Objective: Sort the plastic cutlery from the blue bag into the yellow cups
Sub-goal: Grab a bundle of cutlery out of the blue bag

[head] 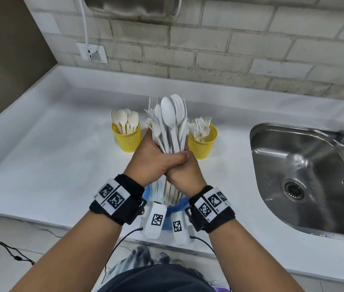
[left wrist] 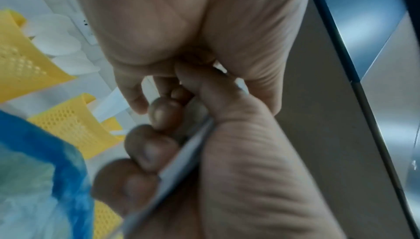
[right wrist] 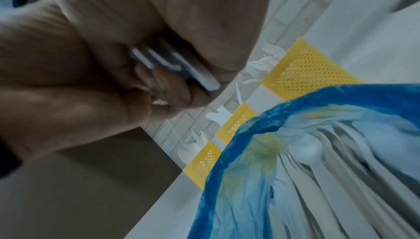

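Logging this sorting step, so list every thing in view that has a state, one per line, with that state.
left hand: grips the cutlery bundle
right hand: grips the same bundle, lower
cutlery bundle: mixed spoons and forks, upright, lifted above the bag
blue bag: open, more cutlery inside
left yellow cup: upright, holds spoons
right yellow cup: upright, holds forks
middle yellow cup: upright, contents unclear
sink: no water visible

Non-task items, white counter (head: pixel 40 144)
We note a steel sink (head: pixel 305 178) at its right end and a wall socket (head: pixel 92 52) above its back-left corner.
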Tool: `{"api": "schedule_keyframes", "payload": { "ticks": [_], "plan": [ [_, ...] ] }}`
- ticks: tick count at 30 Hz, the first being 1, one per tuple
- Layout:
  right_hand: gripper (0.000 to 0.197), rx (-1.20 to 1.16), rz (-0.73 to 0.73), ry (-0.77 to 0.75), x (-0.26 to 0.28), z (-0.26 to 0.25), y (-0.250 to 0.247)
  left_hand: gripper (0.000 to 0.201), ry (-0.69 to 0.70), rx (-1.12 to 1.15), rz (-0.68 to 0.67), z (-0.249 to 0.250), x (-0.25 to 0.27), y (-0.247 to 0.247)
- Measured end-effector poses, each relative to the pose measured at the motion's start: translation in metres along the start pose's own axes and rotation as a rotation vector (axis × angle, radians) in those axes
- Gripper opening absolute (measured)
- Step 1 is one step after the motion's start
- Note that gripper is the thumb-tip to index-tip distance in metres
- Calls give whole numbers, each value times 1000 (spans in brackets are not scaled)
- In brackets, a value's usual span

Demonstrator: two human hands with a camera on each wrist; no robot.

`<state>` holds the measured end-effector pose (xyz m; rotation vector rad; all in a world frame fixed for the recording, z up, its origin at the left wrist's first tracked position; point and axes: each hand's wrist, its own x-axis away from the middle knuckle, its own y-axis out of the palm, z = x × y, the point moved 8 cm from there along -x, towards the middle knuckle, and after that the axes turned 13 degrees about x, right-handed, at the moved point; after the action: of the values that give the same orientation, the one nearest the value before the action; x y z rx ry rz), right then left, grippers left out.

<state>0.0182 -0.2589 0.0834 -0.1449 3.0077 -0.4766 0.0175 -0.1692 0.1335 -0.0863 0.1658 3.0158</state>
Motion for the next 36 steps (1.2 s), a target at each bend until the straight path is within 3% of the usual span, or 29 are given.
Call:
{"api": "schedule_keyframes", "payload": {
  "ticks": [3,5,8,11,13,16,20,23,27,30,32,34,36],
  "plan": [
    [33,75,79,-55,-4,-2,0,33,13,41,34,0,-2,-1],
    [41,88,44,40,-4,5,-1,24,27,52,69,3,-3,-4],
    [48,-76,-26,89,-4,8,-2,23,49,71,81,11,-2,-5],
    [56,-355,-191,117,1,6,4,20,107,126,56,28,-4,-10],
    [59,-681,-319,238,5,14,10,15,141,150,38,37,-7,-14],
    [62,-1049,-372,434,7,16,15,13,152,149,-13,40,-8,-10],
    [40,-1140,-267,474,-5,12,11,31,137,53,-61,25,-5,3],
    [25,-1154,-275,426,-7,-2,13,34,99,27,-79,9,-2,8],
    [62,-1168,-298,213,-10,-10,12,48,52,76,-73,-1,0,15],
    [108,-1137,-207,275,-18,8,14,49,75,104,-28,-7,-2,13],
    [124,-1162,-128,330,-21,19,13,52,69,107,-2,-13,-5,12],
    [114,-1136,-35,383,-18,22,10,52,39,116,-19,-16,-4,18],
    [59,-1076,76,447,-14,22,7,26,25,108,-16,-20,-5,20]
  ]
}}
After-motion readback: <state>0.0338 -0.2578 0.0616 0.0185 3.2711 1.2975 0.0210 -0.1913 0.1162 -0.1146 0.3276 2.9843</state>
